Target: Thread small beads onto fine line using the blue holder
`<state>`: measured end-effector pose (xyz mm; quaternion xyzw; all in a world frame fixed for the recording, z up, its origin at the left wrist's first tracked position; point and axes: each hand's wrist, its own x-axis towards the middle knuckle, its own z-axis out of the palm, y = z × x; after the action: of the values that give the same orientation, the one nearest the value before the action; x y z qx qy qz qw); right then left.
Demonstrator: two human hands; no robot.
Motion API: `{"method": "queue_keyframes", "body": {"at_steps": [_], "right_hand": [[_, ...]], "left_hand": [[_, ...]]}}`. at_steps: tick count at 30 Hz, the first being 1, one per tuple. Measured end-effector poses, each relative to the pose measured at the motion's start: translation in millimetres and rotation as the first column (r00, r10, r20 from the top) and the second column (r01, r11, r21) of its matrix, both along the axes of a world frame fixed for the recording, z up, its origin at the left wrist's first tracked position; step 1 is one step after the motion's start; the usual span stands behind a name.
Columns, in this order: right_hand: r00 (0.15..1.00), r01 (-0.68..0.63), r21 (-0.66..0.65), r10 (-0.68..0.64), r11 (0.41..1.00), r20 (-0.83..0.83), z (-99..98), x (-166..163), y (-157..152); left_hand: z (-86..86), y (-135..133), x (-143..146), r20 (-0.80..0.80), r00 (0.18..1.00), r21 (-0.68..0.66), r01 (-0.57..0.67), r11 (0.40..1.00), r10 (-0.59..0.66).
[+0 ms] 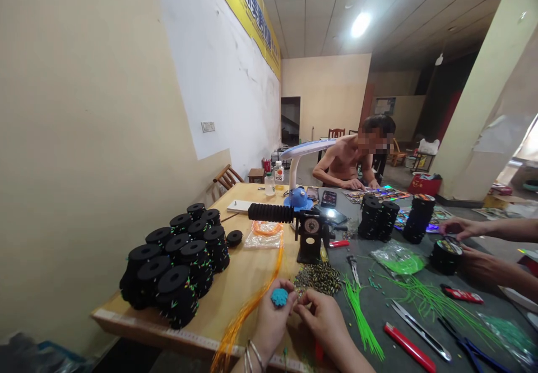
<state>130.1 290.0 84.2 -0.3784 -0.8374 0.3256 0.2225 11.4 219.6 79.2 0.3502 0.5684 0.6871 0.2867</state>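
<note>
Wood-toned at the left and covered in dark grey at the right, the tabletop [235, 289] carries everything here. The biggest cluster on it is a pile of black spools [176, 266] at the left, with more black spool stacks [378, 216] farther back. A black winding stand [310, 238] with a ribbed handle stands mid-table, behind a heap of small dark beads [321, 278]. Orange strands [252, 306] trail toward the near edge; green strands [361, 317] fan out to the right, near a red utility knife [409, 348] and scissors [420, 331]. Two other people work at the far and right sides.

At the near edge, the left hand [271, 322] has its fingers closed around a small blue bristly ball [279, 297], held just above the tabletop. The right hand [323, 317] sits beside it, fingers pinched narrow near the ball; whether they grip anything I cannot tell.
</note>
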Motion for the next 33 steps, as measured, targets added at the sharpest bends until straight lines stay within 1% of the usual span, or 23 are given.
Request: {"method": "queue_keyframes", "body": {"at_steps": [3,8,12,19,22,25,27,29,31,33], "right_hand": [[1.0,0.01,-0.003,-0.01,1.0,-0.019,-1.6,-2,1],[0.997,-0.041,-0.03,0.039,0.999,-0.064,1.6,1,1],[1.0,-0.009,-0.031,0.008,0.999,-0.016,-0.8,3,2],[1.0,0.003,0.02,-0.002,1.0,-0.03,-11.9,-1,7],[1.0,0.004,0.024,-0.003,1.0,-0.019,-12.0,0,6],[0.999,-0.013,-0.004,0.013,1.0,-0.035,-9.9,3,5],[0.991,-0.057,-0.052,0.051,0.997,-0.122,-6.9,7,7],[0.96,-0.099,-0.163,0.051,0.982,-0.277,-2.3,9,12],[0.905,-0.134,-0.329,-0.02,0.935,-0.425,3.9,8,19],[0.858,-0.161,-0.477,-0.116,0.864,-0.501,10.5,6,26]], "left_hand": [[4.3,-1,1,0.025,1.0,-0.014,-0.014,1.0,0.015],[7.5,0,1,0.042,0.999,-0.017,-0.025,1.0,0.025],[5.0,1,1,-0.001,1.0,-0.022,-0.03,0.999,0.03],[-1.3,1,1,-0.012,1.0,0.001,-0.025,1.0,0.025],[-1.3,2,3,-0.007,0.999,0.009,-0.042,0.999,0.042],[-0.8,2,6,0.012,0.999,0.011,-0.049,0.999,0.049],[-1.2,2,6,0.011,1.0,0.012,-0.027,1.0,0.027],[-2.6,2,6,-0.047,0.999,0.011,0.002,1.0,-0.002],[-4.9,1,5,-0.145,0.989,0.005,0.038,0.999,-0.037],[-6.6,0,4,-0.227,0.97,-0.016,0.086,0.996,-0.087]]}}
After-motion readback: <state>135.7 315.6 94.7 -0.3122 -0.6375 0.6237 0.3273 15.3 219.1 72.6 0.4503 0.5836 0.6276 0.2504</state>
